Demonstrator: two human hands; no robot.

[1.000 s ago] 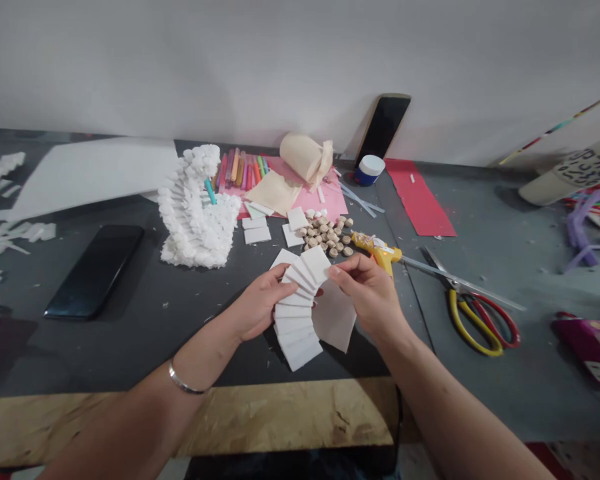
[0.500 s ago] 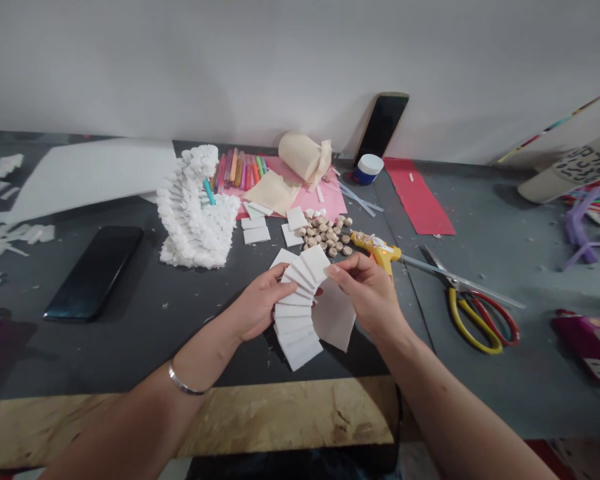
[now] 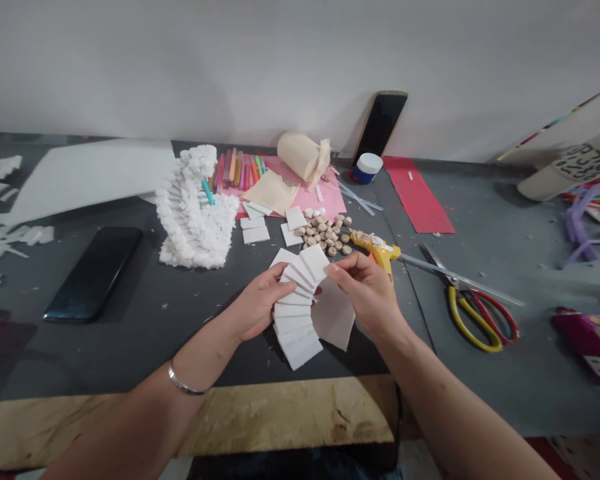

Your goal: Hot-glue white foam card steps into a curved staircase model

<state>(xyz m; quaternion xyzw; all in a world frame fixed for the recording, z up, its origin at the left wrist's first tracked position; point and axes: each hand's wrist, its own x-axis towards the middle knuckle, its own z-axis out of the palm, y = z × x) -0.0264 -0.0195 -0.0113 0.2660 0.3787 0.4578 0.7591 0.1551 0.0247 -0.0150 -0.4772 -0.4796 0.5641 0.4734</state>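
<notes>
Between left hand, right hand: one white fanned stack; two phones beyond.

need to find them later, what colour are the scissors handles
The scissors have one red, one yellow handle; head view shows it.

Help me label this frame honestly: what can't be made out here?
Head view, four gaps:
How the fanned white pieces are joined: the left hand covers their inner ends.
Handle of the glue gun: behind the right hand.
Full shape of the pink box: cut by the right edge.
Lettering on the beige object: too small, partly cut off.
</notes>
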